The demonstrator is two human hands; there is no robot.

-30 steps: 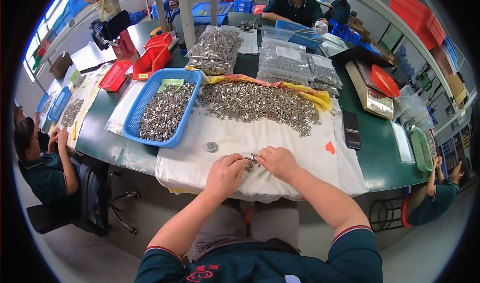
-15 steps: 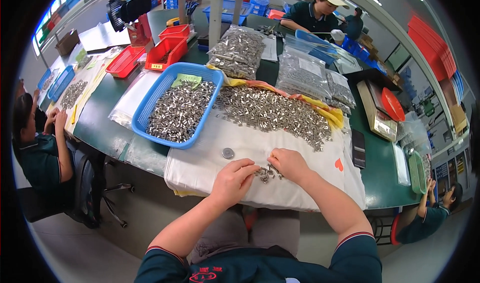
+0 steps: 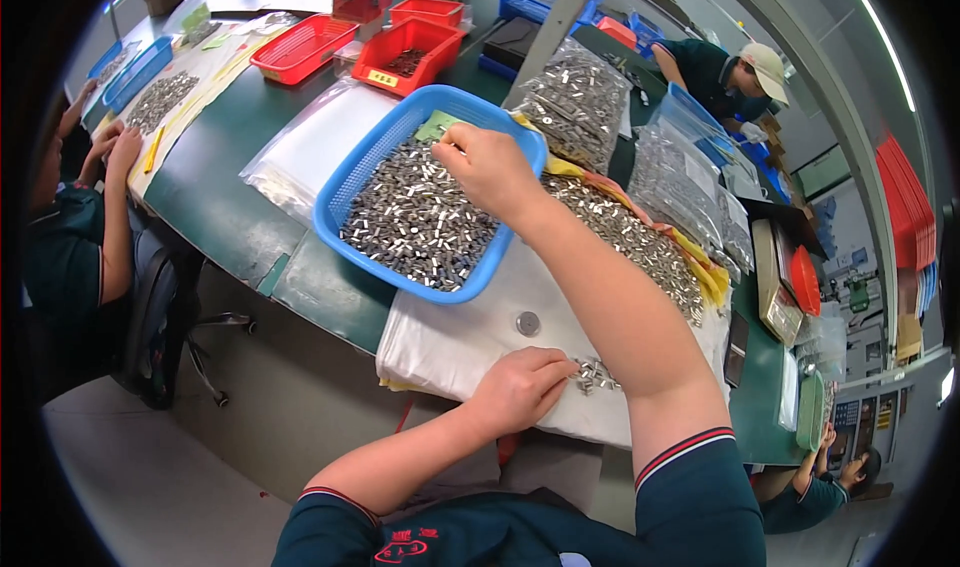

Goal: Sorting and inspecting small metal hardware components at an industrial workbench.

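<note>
My right hand (image 3: 487,170) is over the far right part of a blue plastic basket (image 3: 352,182), its fingers pinched together; what they hold, if anything, is hidden. Small silver metal cylinders (image 3: 420,212) fill much of the basket, and a green paper slip (image 3: 435,124) lies at its far end. On a white cloth (image 3: 465,329), my left hand (image 3: 517,391) rests with fingers closed beside a little heap of metal pieces (image 3: 592,375). Whatever its fingertips hold cannot be made out. A round grey metal disc (image 3: 528,323) lies between that hand and the basket.
Behind my right forearm a larger heap of cylinders (image 3: 640,229) lies along a yellow and red cloth edge. Filled clear bags (image 3: 575,102) stand beyond it. Red bins (image 3: 410,55) are at the back left. Other people sit at left, right and across the table.
My right hand has gone from the little heap up and left to over the basket. My left hand stays by the heap. The whole view has tilted and shifted.
</note>
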